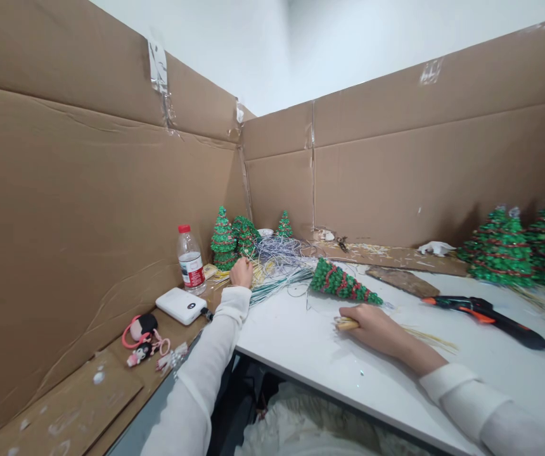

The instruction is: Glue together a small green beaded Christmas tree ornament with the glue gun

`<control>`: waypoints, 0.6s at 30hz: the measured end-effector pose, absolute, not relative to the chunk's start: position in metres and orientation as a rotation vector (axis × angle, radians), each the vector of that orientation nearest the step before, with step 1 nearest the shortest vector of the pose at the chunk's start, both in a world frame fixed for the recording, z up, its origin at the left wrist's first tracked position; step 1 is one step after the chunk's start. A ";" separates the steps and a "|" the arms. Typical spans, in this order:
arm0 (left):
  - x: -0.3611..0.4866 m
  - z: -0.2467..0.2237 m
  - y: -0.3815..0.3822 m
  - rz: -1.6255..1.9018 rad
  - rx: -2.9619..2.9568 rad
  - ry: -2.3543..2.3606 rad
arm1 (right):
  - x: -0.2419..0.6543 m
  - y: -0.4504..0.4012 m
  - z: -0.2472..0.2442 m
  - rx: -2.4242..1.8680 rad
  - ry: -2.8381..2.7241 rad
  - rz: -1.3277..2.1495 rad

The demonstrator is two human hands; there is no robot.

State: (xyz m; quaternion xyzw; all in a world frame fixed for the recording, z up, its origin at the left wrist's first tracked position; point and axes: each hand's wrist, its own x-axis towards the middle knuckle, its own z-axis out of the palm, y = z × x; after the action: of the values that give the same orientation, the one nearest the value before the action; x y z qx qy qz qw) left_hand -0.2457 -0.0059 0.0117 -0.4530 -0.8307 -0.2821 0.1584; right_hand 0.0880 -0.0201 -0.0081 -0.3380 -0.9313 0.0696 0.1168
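My right hand (372,328) is closed round a bundle of yellow strands (347,323), whose cut ends stick out past the thumb; their loose tails fan out behind the wrist. Just beyond it a green beaded Christmas tree with red garland (343,283) lies on its side on the white table (301,323). Farther off, my left hand (241,272) is curled shut among yellow and teal strands (279,286). What its fingers pinch, if anything, is hidden. Upright green trees (223,237) stand right behind it, beside a tangle of pale purple wire (279,248).
A water bottle (191,261), a white power bank (181,306) and keychain trinkets (146,339) lie left. A black-and-orange glue gun (495,318) rests at right, before several finished trees (505,250). Near the back lies a brown board (403,280). Cardboard walls (424,171) enclose the table.
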 end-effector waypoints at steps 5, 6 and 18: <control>-0.245 0.012 -0.006 -0.822 -1.272 -2.382 | 0.088 -0.021 -0.007 -0.989 -2.730 0.209; -0.245 0.012 -0.006 -0.839 -1.254 -2.387 | 0.088 -0.021 -0.006 -0.986 -2.730 0.209; -0.247 0.022 -0.008 -1.413 -0.954 -2.283 | 0.088 -0.022 -0.005 -1.001 -2.741 0.210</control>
State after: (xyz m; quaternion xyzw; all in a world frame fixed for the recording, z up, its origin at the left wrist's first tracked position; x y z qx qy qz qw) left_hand -0.2471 -0.0080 0.0221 -0.3314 -0.7928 -0.4905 0.1454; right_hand 0.0877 -0.0218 -0.0047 -0.3401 -0.9315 0.0713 0.1078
